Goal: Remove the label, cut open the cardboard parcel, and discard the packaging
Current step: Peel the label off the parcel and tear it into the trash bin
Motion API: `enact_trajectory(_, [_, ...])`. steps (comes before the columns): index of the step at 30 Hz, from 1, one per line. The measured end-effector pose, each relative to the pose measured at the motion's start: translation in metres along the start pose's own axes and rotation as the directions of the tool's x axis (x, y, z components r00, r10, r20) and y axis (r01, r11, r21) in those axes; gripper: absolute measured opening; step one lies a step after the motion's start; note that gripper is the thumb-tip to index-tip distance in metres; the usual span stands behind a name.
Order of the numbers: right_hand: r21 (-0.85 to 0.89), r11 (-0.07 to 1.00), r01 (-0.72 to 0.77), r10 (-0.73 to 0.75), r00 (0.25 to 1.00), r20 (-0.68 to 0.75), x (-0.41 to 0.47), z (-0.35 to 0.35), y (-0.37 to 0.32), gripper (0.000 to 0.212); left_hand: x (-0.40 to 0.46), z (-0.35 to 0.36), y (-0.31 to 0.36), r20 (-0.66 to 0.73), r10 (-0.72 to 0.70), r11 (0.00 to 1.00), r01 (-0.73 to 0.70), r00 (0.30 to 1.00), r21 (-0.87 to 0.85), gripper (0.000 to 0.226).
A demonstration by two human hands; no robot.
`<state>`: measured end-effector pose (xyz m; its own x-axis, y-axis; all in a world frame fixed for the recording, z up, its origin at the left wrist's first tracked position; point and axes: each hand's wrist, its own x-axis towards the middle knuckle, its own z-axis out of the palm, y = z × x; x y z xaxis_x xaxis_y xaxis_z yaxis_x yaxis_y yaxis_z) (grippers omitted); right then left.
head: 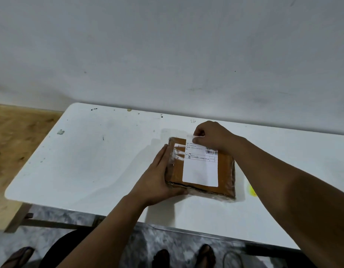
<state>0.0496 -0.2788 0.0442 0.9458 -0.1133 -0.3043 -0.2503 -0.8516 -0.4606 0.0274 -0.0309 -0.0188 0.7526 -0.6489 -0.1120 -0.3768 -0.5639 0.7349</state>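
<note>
Right hand [209, 136] fingers [197, 140] pinched on label [201, 167] at its lifted far edge. Left hand [157, 176] fingers [163, 153] pressed together, flat against left side of cardboard parcel [225, 171], thumb at near edge. Parcel flat on white worktop [90, 161], near wall [167, 45]

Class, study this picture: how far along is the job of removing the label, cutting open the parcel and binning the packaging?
Done: nothing yet. In hand: the left hand steadies the flat brown cardboard parcel while the right hand pinches the white printed shipping label at its far edge. Left: peeling, cutting, discarding.
</note>
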Motion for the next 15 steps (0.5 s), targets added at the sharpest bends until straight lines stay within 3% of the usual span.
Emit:
enact_trajectory(8, [-0.257, 0.965, 0.058, -0.123, 0.962, -0.245, -0.013, 0.024, -0.001, 0.01, 0.0, 0.004, 0.004, -0.072, 0.121, 0.989, -0.114, 0.99, 0.092, 0.133])
enact_trajectory(15, [-0.369, 0.927, 0.066, -0.182, 0.94, -0.29, -0.021, 0.028, -0.001, 0.012, 0.007, 0.016, -0.006, -0.091, 0.016, 0.987, -0.001, 0.996, 0.159, 0.133])
